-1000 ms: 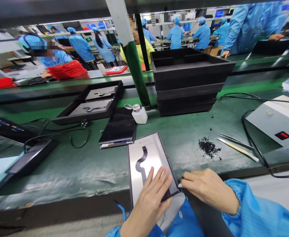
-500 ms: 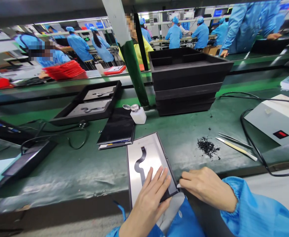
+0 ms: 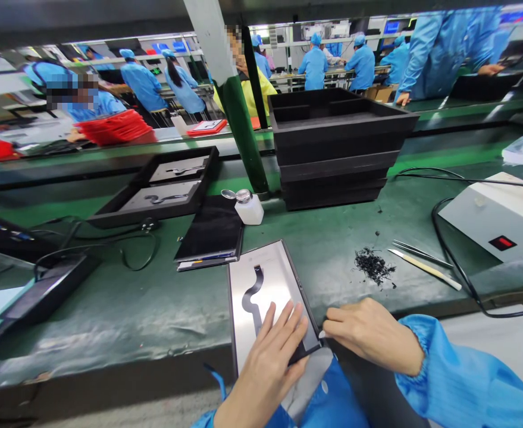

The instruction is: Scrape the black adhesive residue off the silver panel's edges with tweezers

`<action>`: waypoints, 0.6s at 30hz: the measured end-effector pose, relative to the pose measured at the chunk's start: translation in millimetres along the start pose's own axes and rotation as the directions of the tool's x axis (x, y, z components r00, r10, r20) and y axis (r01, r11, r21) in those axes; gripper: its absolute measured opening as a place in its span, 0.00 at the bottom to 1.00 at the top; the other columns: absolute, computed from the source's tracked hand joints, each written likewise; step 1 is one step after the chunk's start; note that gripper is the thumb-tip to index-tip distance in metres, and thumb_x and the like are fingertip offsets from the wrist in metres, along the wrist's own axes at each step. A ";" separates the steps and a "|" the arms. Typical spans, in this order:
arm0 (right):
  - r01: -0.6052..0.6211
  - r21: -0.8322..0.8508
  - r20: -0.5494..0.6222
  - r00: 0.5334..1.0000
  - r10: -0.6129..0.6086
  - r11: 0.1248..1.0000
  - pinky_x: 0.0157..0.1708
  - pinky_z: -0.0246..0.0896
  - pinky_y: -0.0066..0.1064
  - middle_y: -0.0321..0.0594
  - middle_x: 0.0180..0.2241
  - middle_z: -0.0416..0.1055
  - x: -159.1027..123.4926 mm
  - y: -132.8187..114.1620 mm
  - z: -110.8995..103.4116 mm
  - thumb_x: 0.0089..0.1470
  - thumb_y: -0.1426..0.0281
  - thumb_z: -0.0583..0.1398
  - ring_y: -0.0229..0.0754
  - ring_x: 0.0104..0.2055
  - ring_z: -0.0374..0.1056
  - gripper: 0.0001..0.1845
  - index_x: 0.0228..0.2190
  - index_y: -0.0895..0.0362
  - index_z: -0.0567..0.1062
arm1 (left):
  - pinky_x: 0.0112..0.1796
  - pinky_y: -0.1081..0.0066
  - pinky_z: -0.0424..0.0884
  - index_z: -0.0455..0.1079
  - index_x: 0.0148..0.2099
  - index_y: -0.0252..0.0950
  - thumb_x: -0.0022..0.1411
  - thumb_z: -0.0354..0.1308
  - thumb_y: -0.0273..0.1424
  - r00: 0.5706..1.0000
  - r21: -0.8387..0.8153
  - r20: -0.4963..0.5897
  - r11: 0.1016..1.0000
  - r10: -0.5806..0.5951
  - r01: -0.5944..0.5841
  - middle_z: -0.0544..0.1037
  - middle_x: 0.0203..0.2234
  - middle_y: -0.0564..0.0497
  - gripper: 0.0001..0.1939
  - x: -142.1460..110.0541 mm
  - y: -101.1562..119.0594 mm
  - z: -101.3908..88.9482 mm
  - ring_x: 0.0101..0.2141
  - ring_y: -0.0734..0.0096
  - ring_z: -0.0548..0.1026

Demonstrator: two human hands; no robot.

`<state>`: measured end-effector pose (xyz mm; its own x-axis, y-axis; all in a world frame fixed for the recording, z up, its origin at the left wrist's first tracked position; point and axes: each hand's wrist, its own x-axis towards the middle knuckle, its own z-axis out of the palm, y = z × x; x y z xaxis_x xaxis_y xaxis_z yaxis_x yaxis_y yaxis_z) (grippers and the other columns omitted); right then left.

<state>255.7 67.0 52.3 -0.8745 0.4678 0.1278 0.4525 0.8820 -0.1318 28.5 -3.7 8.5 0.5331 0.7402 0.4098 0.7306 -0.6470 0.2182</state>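
Note:
A flat display panel (image 3: 272, 255) with a silvery back lies at the bench's front edge, its near end reaching over my lap. A dark, curved flex cable (image 3: 251, 302) runs along that back. My left hand (image 3: 272, 356) rests flat on the panel, fingers stretched out. At the panel's lower right corner, my right hand (image 3: 370, 333) is closed in a pinch. A small whitish tip shows by its fingertips, too small to name. To the right lie a pile of black scraps (image 3: 374, 266), tweezers (image 3: 422, 253) and a pale-handled tool (image 3: 426, 270).
Behind the panel stand a white dispenser bottle (image 3: 249, 209) with its lid up and stacked dark panels (image 3: 210, 232). Black trays (image 3: 341, 142) are piled at the back, near a green post (image 3: 246, 131). A white box (image 3: 502, 217) with cables sits right. Co-workers are beyond.
The view has shifted very slightly. Both hands keep almost the same place on and beside the panel.

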 end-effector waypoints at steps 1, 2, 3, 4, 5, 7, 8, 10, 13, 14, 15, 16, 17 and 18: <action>-0.001 -0.002 0.005 1.000 0.001 1.000 0.19 0.40 0.36 0.31 0.25 0.70 0.2 0.3 -0.3 0.66 0.74 0.54 0.35 0.22 0.65 0.15 0.27 0.55 0.70 | 0.60 0.46 0.59 0.59 0.65 0.29 0.70 0.51 0.24 1.000 -0.002 -0.003 1.000 0.000 0.000 0.69 0.60 0.36 0.23 0.2 0.0 -0.2 0.63 0.52 0.61; -0.004 -0.005 0.009 1.000 0.004 1.000 0.20 0.41 0.36 0.31 0.25 0.70 0.4 0.6 -0.5 0.66 0.74 0.54 0.35 0.22 0.65 0.15 0.27 0.55 0.70 | 0.60 0.46 0.59 0.58 0.65 0.29 0.70 0.51 0.24 1.000 -0.006 -0.005 1.000 0.001 -0.001 0.69 0.59 0.36 0.23 0.3 -0.1 -0.4 0.63 0.52 0.61; -0.006 -0.006 0.011 1.000 0.006 1.000 0.20 0.41 0.36 0.31 0.25 0.70 0.6 0.9 -0.7 0.66 0.74 0.54 0.35 0.23 0.65 0.15 0.27 0.55 0.70 | 0.60 0.46 0.59 0.58 0.66 0.29 0.69 0.51 0.24 1.000 -0.011 -0.007 1.000 0.001 -0.001 0.69 0.59 0.36 0.24 0.4 -0.1 -0.8 0.63 0.52 0.61; -0.005 -0.005 0.013 1.000 0.005 1.000 0.20 0.41 0.36 0.31 0.25 0.71 0.8 1.1 -1.0 0.66 0.74 0.54 0.35 0.23 0.66 0.15 0.27 0.55 0.70 | 0.60 0.46 0.59 0.57 0.66 0.30 0.69 0.51 0.24 1.000 -0.016 -0.006 1.000 0.000 0.000 0.69 0.59 0.36 0.24 0.5 -0.1 -1.1 0.63 0.52 0.62; -0.001 -0.002 0.019 1.000 0.001 1.000 0.20 0.41 0.36 0.31 0.25 0.71 0.9 1.2 -1.3 0.66 0.74 0.54 0.35 0.23 0.66 0.15 0.27 0.55 0.71 | 0.60 0.46 0.59 0.57 0.67 0.30 0.69 0.52 0.24 1.000 -0.020 -0.005 1.000 -0.002 0.002 0.69 0.59 0.36 0.25 0.5 -0.1 -1.4 0.63 0.52 0.62; 0.006 -0.003 0.035 0.999 -0.006 1.000 0.20 0.41 0.35 0.31 0.26 0.71 1.4 1.4 -2.1 0.66 0.74 0.55 0.35 0.23 0.66 0.14 0.27 0.55 0.71 | 0.61 0.46 0.58 0.56 0.67 0.31 0.69 0.52 0.24 1.000 -0.023 0.001 1.000 -0.003 0.003 0.69 0.60 0.37 0.26 0.4 -0.1 -1.9 0.63 0.52 0.61; 0.004 -0.009 0.040 0.999 -0.004 1.000 0.20 0.41 0.35 0.31 0.26 0.71 1.7 1.4 -2.6 0.65 0.74 0.56 0.36 0.23 0.67 0.13 0.27 0.55 0.71 | 0.61 0.46 0.58 0.55 0.68 0.32 0.69 0.52 0.24 1.000 -0.021 0.002 1.000 -0.004 0.004 0.69 0.60 0.37 0.26 0.4 -0.2 -2.0 0.63 0.52 0.61; 0.004 -0.019 0.040 0.999 -0.003 1.000 0.20 0.41 0.35 0.31 0.26 0.72 2.4 1.3 -3.8 0.64 0.75 0.57 0.36 0.23 0.67 0.12 0.27 0.55 0.71 | 0.61 0.46 0.58 0.54 0.68 0.32 0.70 0.52 0.25 1.000 -0.016 0.002 1.000 -0.003 0.003 0.69 0.60 0.37 0.27 0.0 -0.4 -1.8 0.63 0.52 0.61; 0.026 -0.005 0.035 0.999 -0.026 1.000 0.20 0.41 0.35 0.31 0.26 0.72 3.6 1.1 -5.4 0.64 0.75 0.56 0.36 0.23 0.67 0.12 0.27 0.55 0.71 | 0.60 0.46 0.59 0.56 0.67 0.31 0.70 0.52 0.25 1.000 -0.006 0.006 1.000 0.004 -0.004 0.69 0.59 0.36 0.25 -0.8 -0.8 -1.0 0.63 0.52 0.61; 0.030 -0.002 0.037 0.999 -0.030 1.000 0.20 0.41 0.35 0.31 0.26 0.72 4.0 1.2 -5.8 0.64 0.75 0.56 0.36 0.23 0.67 0.12 0.27 0.55 0.71 | 0.60 0.45 0.59 0.57 0.67 0.30 0.70 0.52 0.25 1.000 -0.002 0.012 1.000 0.000 0.000 0.69 0.59 0.36 0.25 -1.0 -0.9 -0.8 0.63 0.52 0.61; 0.029 -0.005 0.041 0.999 -0.029 1.000 0.20 0.41 0.35 0.31 0.26 0.72 4.5 1.3 -6.0 0.64 0.75 0.57 0.36 0.23 0.67 0.12 0.27 0.55 0.72 | 0.60 0.45 0.59 0.57 0.67 0.30 0.70 0.52 0.25 1.000 -0.001 0.014 1.000 -0.003 0.003 0.69 0.59 0.36 0.25 -1.2 -0.9 -0.6 0.63 0.52 0.61; 0.023 -0.010 0.045 0.999 -0.023 1.000 0.20 0.41 0.35 0.31 0.26 0.72 4.9 1.4 -6.1 0.64 0.75 0.57 0.36 0.24 0.67 0.12 0.27 0.55 0.72 | 0.60 0.45 0.59 0.57 0.67 0.30 0.70 0.52 0.25 1.000 -0.001 0.014 1.000 -0.005 0.005 0.69 0.60 0.37 0.25 -1.3 -0.9 -0.6 0.63 0.52 0.61; 0.020 -0.016 0.049 0.999 -0.019 1.000 0.20 0.41 0.35 0.31 0.26 0.72 5.3 1.7 -6.1 0.64 0.74 0.58 0.36 0.24 0.67 0.11 0.27 0.55 0.72 | 0.60 0.46 0.59 0.57 0.67 0.31 0.70 0.52 0.25 1.000 -0.003 0.012 1.000 -0.006 0.006 0.69 0.60 0.37 0.25 -1.2 -0.8 -0.6 0.63 0.52 0.61; 0.021 -0.018 0.052 0.998 -0.020 1.000 0.20 0.41 0.35 0.31 0.26 0.72 5.6 1.9 -6.0 0.63 0.74 0.58 0.36 0.24 0.68 0.11 0.28 0.55 0.72 | 0.61 0.46 0.59 0.56 0.67 0.31 0.70 0.52 0.25 1.000 -0.005 0.010 1.000 -0.005 0.006 0.69 0.60 0.37 0.25 -1.0 -0.7 -0.8 0.63 0.52 0.61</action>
<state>252.8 71.6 58.6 -0.8913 0.4465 0.0787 0.4373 0.8924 -0.1110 27.1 -4.1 8.6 0.5332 0.7455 0.3999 0.7316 -0.6437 0.2245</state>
